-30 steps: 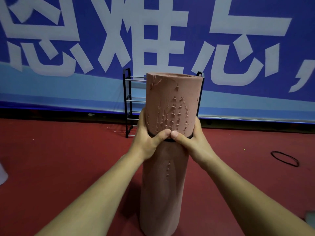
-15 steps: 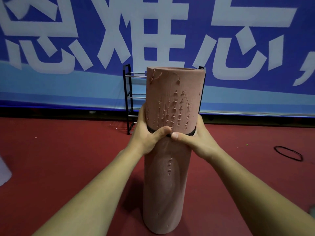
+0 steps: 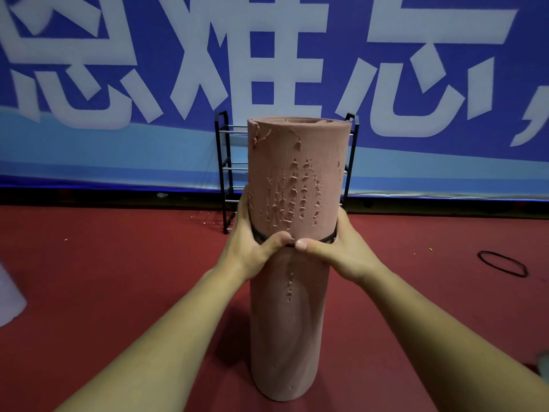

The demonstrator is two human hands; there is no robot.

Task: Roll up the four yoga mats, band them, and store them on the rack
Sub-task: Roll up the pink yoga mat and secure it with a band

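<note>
The rolled yoga mat (image 3: 297, 179) is stood upright on the red floor (image 3: 118, 278) and is held from both sides a little above its middle. The left hand (image 3: 252, 248) and the right hand (image 3: 335, 251) are wrapped round the roll. The fingers (image 3: 244, 203) are curled toward its back, where they are mostly hidden, and the two thumbs are pressed on the front, almost tip to tip. Just under the thumbs a thin black band (image 3: 329, 238) is seen round the roll, and the roll is drawn in a little there.

The banding step is judged to be in hand or nearly done. The mat is probably light, soft foam (the surface above the fingers is pitted, and the upper edge is torn, so it seems easily marked). A firm but not hard grip is therefore advised. The texture looks rough, so little slipping is expected. A roll of this kind tends to open by itself, so it is best held where the band sits.

The rack (image 3: 226, 173) is placed behind the mat, beyond the fingers. A second band (image 3: 480, 256) is left on the floor, well apart to the right of the right hand.
</note>
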